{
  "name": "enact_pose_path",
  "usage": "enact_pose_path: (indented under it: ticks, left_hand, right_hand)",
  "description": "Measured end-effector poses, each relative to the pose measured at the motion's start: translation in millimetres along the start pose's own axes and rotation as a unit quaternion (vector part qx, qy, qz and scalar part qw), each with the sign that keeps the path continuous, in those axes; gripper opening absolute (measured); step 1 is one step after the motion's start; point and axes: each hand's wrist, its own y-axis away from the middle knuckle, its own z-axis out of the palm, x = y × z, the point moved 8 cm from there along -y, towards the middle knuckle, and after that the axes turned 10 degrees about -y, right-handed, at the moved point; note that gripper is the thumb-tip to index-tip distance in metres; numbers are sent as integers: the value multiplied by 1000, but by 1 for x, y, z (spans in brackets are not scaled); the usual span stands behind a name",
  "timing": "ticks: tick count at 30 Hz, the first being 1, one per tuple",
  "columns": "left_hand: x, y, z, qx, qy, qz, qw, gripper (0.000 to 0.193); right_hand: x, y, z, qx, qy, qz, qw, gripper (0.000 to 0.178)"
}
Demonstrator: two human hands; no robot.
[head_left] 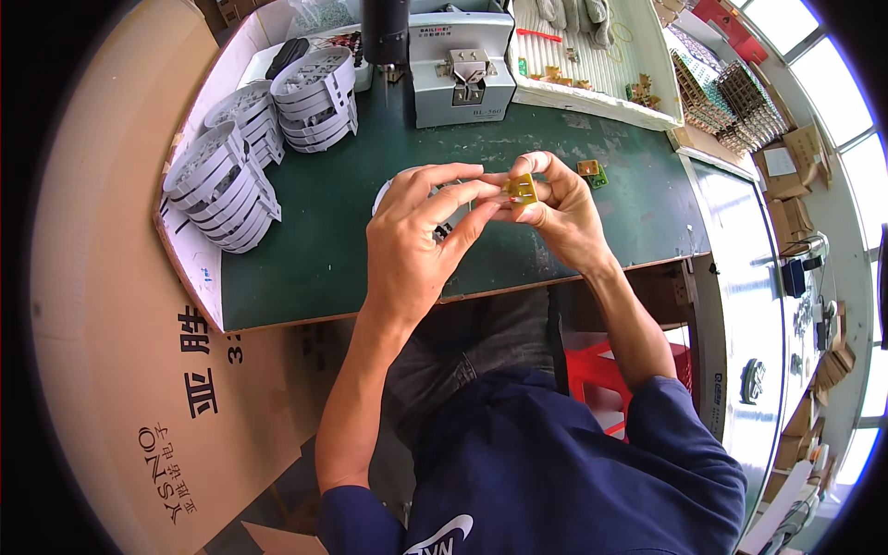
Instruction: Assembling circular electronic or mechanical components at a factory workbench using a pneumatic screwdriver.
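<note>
"Since the small yellow board [524, 190] is raised above the green worktop [324, 222], what secures it?"

"Right hand [566, 211]: thumb and fingers pinch it. Left hand [409, 227]: fingertips reach its left side; whether they grip it, I cannot tell."

"Surroundings?"

"Small yellow and green pieces [589, 167] lie on the worktop, just right of the right hand. Beyond stands a grey machine [460, 113]; stacked pale bins [222, 190] stand at left."
</note>
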Motion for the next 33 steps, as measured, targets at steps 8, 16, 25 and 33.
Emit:
enact_pose_path:
  ticks: [8,16,25,33]
  left_hand:
    - [-7,4,-1,2,15,-14,1000,20]
    - [-8,9,-7,1,-1,-30,1000,18]
    - [-53,38,-14,-119,-69,-108,985,117]
    - [-66,46,6,-104,-126,-128,978,119]
  right_hand:
    - [7,-1,4,-9,17,15,1000,47]
    - [11,-5,11,-22,55,31,998,43]
    - [-12,-51,45,-38,529,-60,846,33]
    - [21,-81,64,-140,568,-123,802,29]
